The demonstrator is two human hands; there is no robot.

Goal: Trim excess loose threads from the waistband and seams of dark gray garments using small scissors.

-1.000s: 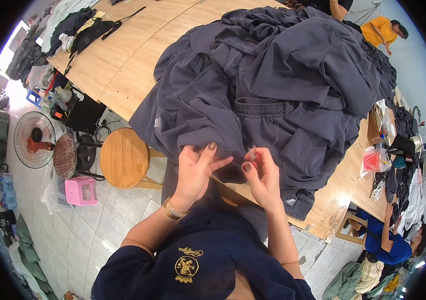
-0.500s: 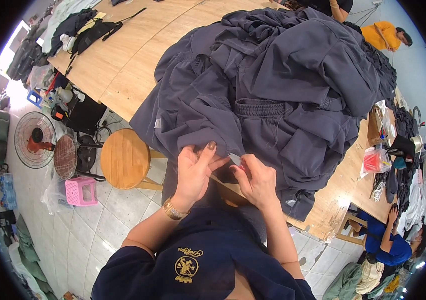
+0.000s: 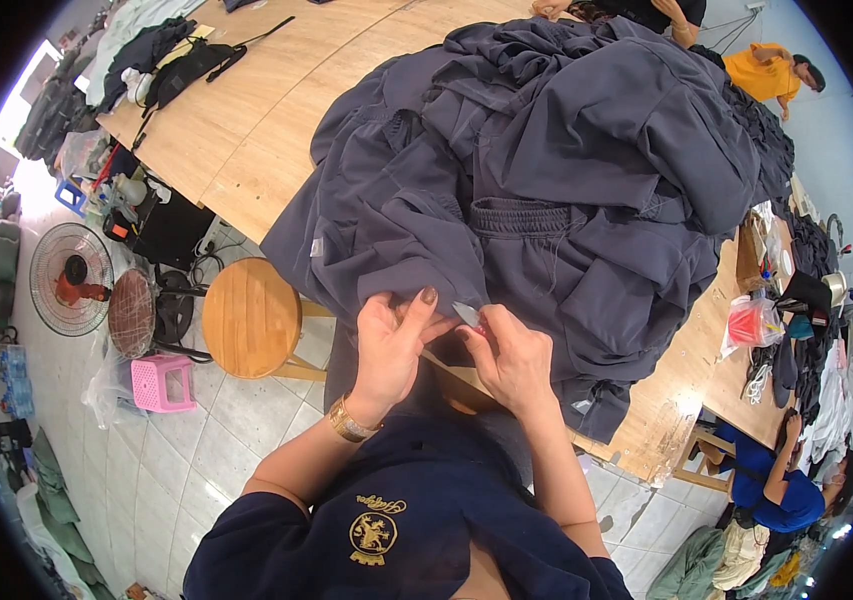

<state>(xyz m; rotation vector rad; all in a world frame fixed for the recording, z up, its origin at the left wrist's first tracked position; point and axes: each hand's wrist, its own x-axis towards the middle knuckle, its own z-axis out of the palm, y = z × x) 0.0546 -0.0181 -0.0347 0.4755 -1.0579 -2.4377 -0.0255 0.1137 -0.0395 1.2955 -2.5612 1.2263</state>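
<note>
A big heap of dark grey garments (image 3: 586, 130) lies at the table's near edge, with one elastic waistband (image 3: 521, 217) showing. At its near side my left hand (image 3: 391, 345) pinches the edge of a grey garment (image 3: 386, 265) between thumb and fingers. Close to its fingertips, my right hand (image 3: 514, 360) is closed round small thread snips (image 3: 467, 314). Their pointed metal blades stick out toward the left fingers; my hand hides most of the handle, of which a little red shows. Any thread at the blades is too small to make out.
The wooden table (image 3: 266, 110) stretches away to the far left. On the left stand a round stool (image 3: 251, 318), a pink plastic stool (image 3: 163, 383) and a fan (image 3: 71, 280). Co-workers in blue (image 3: 771, 485) and orange (image 3: 758, 72) are at the right; another person's arms show beyond the heap.
The snips' blades have shifted slightly and show more plainly. My left hand stays nearly still on the cloth. Beyond the heap, a co-worker's hands and arms have moved.
</note>
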